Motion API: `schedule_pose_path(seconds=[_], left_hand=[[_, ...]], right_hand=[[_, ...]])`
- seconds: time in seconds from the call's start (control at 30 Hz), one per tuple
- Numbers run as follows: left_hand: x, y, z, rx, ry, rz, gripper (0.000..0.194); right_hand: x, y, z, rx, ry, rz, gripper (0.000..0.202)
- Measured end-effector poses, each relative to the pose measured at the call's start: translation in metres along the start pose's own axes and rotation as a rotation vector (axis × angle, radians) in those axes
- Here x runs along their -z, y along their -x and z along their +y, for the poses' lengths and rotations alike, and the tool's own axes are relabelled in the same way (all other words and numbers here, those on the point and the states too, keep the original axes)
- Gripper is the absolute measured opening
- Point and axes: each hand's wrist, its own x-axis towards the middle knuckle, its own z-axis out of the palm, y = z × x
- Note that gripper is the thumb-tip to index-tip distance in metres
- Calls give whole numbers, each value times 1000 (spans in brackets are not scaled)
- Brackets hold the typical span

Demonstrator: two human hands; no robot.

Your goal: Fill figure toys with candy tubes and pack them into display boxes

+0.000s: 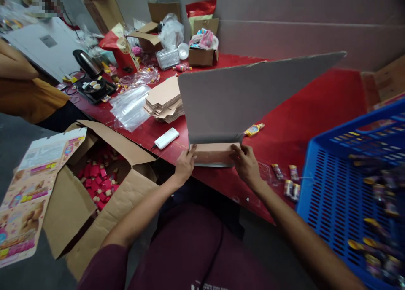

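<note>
A large grey cardboard sheet (234, 100) stands up from the red table, its near end folded into a narrow brown box-like part (215, 153). My left hand (185, 165) pinches the left end of this folded part, and my right hand (247, 161) pinches its right end. Both hands have fingers pressed on the cardboard near the table's front edge. Behind the sheet's lower right corner lies a small yellow packaged item (253, 130). To the left of the sheet is a stack of flat brown cardboard pieces (164, 98).
An open carton (72, 201) with red items stands at the left, below the table (284, 113). At the right is a blue crate (325, 197) with small tubes. A white power bank (166, 138) and clear plastic bags (130, 106) lie left. Someone's arm (15, 62) shows far left.
</note>
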Motion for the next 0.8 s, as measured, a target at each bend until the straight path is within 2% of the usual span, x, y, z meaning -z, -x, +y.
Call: schedule_pose_path(seconds=[0.2,0.37,0.57,0.73,0.8], left_hand=[[6,-16,12,-20,-294,-120,41],[2,-27,15,-25,-332,-122,33],[-6,-30,15,-27,-447,-99,36],[-13,-18,8,-63,-524,-46,47],[-18,-13,8,-157,-545,-38,51]], right_hand=[[15,-9,-17,29,359,-51,29],[20,-18,-33,125,540,-229,28],[-1,-37,-46,154,467,-417,33],[-18,-53,-43,96,457,-433,28],[-23,-55,-44,86,448,-435,27]])
